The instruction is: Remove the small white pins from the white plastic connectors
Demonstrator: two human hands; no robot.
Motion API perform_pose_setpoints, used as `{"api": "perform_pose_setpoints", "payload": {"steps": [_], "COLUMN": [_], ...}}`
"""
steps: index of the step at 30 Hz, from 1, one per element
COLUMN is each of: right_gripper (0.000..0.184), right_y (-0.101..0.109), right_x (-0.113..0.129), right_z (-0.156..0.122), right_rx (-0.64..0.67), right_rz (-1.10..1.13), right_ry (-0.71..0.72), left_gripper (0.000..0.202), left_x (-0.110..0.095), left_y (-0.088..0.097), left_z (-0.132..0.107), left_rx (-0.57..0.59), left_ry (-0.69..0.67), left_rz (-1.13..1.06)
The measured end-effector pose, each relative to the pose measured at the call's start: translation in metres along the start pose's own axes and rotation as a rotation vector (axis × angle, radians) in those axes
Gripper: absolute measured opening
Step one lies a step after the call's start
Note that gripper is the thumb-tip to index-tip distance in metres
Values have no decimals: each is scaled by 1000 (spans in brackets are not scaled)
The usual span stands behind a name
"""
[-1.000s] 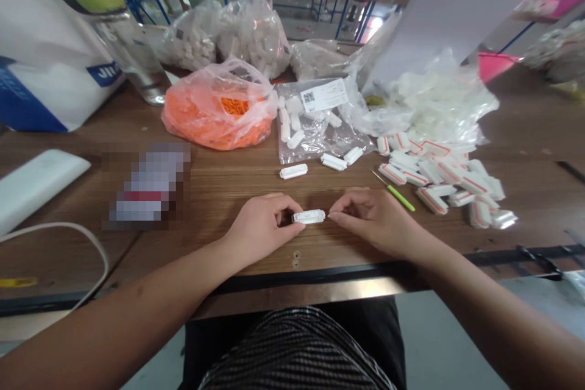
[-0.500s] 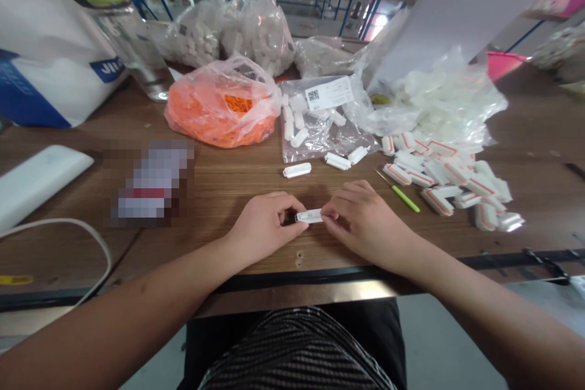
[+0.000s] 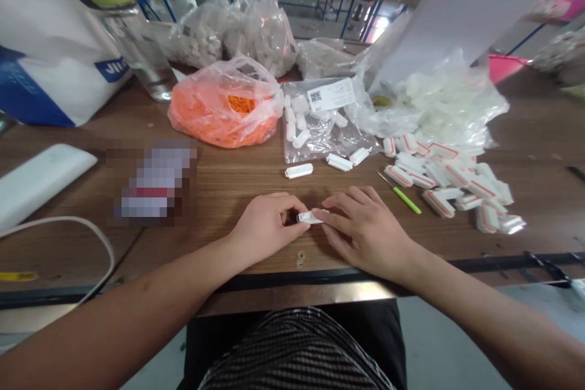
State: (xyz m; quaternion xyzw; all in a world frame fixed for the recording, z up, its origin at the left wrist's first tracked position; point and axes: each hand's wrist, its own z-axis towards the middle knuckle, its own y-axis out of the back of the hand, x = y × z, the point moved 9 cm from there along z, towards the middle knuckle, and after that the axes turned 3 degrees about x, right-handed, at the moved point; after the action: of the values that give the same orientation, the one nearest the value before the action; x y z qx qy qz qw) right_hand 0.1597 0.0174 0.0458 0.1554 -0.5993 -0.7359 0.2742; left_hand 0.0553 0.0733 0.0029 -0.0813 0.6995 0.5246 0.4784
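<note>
A small white plastic piece with a row of tiny marks along its face lies between my hands, near the table's front edge. My left hand pinches its left end between thumb and forefinger. Over the right end, the forefinger of my right hand rests on the piece, while its other fingers are spread and the thumb sits lower. Just beyond my hands is a loose white plastic piece, with two more white pieces to its right. A green-handled pick lies right of my right hand.
White pieces with orange strips are heaped at the right. Behind stand a bag of orange parts, a labelled clear bag and a crumpled plastic bag. A bottle, white device and cable are at left.
The fingers of my right hand have loosened and spread, with the forefinger now reaching over the piece's right end. My left hand keeps its pinch. The view has shifted slightly.
</note>
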Motion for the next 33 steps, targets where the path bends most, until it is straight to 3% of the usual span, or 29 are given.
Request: {"api": "perform_pose_setpoints", "payload": {"steps": [4,12,16,19,21,23,25,28,33], "right_gripper": [25,31,31,28,27,25,26,25,16], "right_y": [-6,-4,-5,9,25,27,16,8,14], "right_x": [5,-8,-11,-42,-81,-115,-139,-148,-148], "right_z": [-3,-10,-14,-22,-37,-55,-74,-86,-85], "right_rx": [-51,-123,-102,-142,-182,-9,239,322,172], "right_rz": [-13,223,235,270,102,-206,-334,-315,-114], "right_ry": [29,-41,-62,-176,-398,-616,-749,-797,-814], "left_gripper": [9,10,11,11,10,10,10,12,11], "left_x": [0,-3,-2,-1,-1,-2,-2,-2,-3], "left_y": [0,2,1,1,0,0,-1,-1,-1], "left_z": [-1,0,1,1,1,1,1,1,1], "left_rx": [-8,10,22,21,22,19,20,20,8], "left_ry": [-18,-20,-16,-11,-12,-18,-21,-21,-26], "left_rz": [4,41,53,60,59,52,44,36,44]}}
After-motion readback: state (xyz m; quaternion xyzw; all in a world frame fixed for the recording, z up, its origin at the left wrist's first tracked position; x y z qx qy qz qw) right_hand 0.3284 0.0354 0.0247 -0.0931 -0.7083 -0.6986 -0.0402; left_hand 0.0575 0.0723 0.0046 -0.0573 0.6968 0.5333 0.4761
